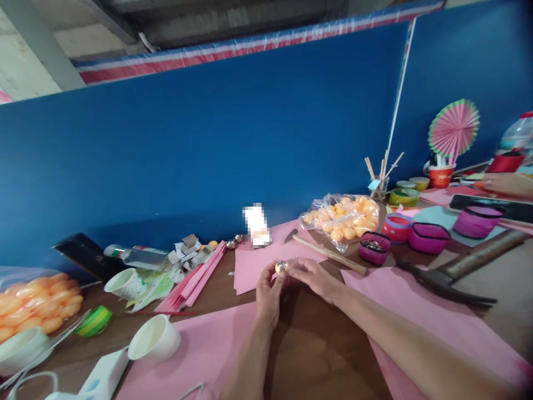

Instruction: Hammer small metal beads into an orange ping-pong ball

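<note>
Above the brown table, my left hand [270, 291] pinches a small shiny metal ball [282, 267] between thumb and finger. Closed fingers of my right hand [310, 276] grip the ball's right side; whether a smaller piece is between them is hidden. Beyond my hands lies a pink paper sheet [250, 273], with a wooden-handled hammer [331, 254] across its right part. Two similar shiny balls [234, 242] rest behind and to the left.
Bags of orange balls [345, 219] stand at the back and far left. A purple container [374, 248] holds small metal pieces. At right lies a larger hammer [452, 278]; another person's hand [510, 182] is beyond. A white cup [154, 339] and power strip [104, 375] are left.
</note>
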`<state>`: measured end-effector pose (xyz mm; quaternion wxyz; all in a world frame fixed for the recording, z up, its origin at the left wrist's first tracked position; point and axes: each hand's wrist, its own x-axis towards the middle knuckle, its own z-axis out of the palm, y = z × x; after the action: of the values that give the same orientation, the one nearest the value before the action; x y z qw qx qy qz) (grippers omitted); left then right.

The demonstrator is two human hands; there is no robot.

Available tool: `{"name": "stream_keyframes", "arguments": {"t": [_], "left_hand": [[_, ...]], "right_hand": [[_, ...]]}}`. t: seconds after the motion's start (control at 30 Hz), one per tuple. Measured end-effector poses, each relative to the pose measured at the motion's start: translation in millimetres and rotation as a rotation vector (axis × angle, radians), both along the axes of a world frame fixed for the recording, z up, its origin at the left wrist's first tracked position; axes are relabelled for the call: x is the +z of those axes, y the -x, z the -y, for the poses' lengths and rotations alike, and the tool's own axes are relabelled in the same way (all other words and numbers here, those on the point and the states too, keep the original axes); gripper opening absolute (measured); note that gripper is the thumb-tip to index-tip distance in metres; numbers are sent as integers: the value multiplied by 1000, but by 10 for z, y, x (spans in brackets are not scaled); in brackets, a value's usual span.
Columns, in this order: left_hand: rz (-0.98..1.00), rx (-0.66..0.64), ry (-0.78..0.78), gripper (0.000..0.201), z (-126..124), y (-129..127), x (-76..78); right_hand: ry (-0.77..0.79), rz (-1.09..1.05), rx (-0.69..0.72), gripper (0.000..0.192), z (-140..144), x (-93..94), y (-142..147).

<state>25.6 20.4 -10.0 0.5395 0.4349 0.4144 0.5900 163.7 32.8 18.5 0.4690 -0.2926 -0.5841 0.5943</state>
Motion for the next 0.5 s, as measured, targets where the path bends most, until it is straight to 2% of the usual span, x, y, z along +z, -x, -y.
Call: {"name": "stream_keyframes", "arguments": {"t": [0.5], "left_hand": [[-16,32,29,51,30,-7,55]], "right_hand": [[7,31,20,29,10,30,-11]]}}
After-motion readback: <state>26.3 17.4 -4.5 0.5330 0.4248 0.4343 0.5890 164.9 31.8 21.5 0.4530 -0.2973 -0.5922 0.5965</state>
